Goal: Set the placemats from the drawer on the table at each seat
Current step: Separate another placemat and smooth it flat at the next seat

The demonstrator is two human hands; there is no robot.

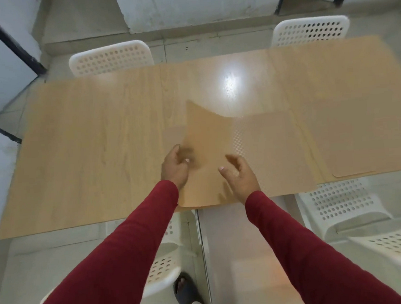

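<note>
A long wooden table [98, 140] with a pale oak grain fills the middle of the view, and a bright glare of light is reflected on its top just beyond the centre. Four white perforated chairs are seen around the table: two at its far edge [110, 58] [310, 30], one at its near edge on the right [342, 203], and one tucked partly under the near edge [161, 272], mostly hidden by the left sleeve. Grey floor tiles are seen beyond and before the table.

Two red sleeves [121, 261] are stretched forward over the near edge of the table. A tan placemat [205, 137] is held above the table near the middle of its near edge; its far end is curled upward and its near end overhangs the table edge slightly. A second placemat [352, 144] is lying flat on the table at its right end, at the near edge, before the right-hand near chair. Blur in the zone between these two mats leaves it unclear whether another mat lies there.

The left hand [174, 168] is placed at the left edge of the held placemat, fingers curled round it. The right hand [242, 175] is seen over the mat's right side with fingers loosely spread; whether the mat is being touched by it cannot be told. A dark sandal [186, 292] is seen on the floor before the table.
</note>
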